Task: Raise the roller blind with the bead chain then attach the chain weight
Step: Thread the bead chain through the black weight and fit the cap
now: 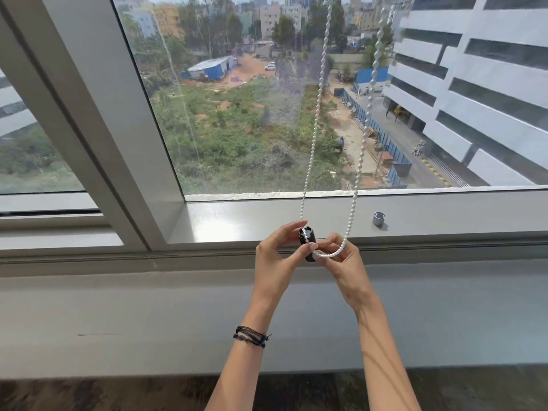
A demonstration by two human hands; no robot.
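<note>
A white bead chain (315, 123) hangs in a long loop in front of the window glass, its two strands coming down from the top of the view. The bottom of the loop lies at my hands. My left hand (275, 259) grips a small black chain weight (307, 240) between thumb and fingers, with the left strand running into its top. My right hand (344, 262) pinches the lowest curve of the chain just right of the weight. The roller blind itself is out of view.
A grey window sill (237, 221) runs behind my hands, with a small grey cylindrical part (379, 218) standing on it to the right. A thick grey window mullion (89, 114) slants down at the left. Below the sill is a pale wall.
</note>
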